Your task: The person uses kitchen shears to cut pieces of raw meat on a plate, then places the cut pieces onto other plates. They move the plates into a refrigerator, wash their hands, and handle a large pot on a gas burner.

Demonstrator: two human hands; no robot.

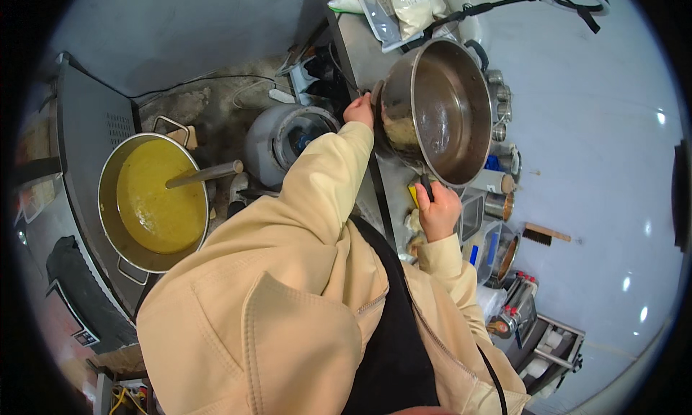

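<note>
A large metal pot sits tilted at the metal counter, its mouth turned up toward me. Its inside looks bare, with wet shine and brownish marks on the bottom. My right hand grips the pot's near black handle. The far black handle is free. At the counter's front edge, my left hand has its fingers curled beside a dark round rim next to the pot; what it holds or touches there is hidden.
Left of me stands a tall pot of yellow liquid with a metal rod leaning in it. A gas cylinder is on the floor under cables. Bags of powder, canisters and a wall-hung brush line the counter side.
</note>
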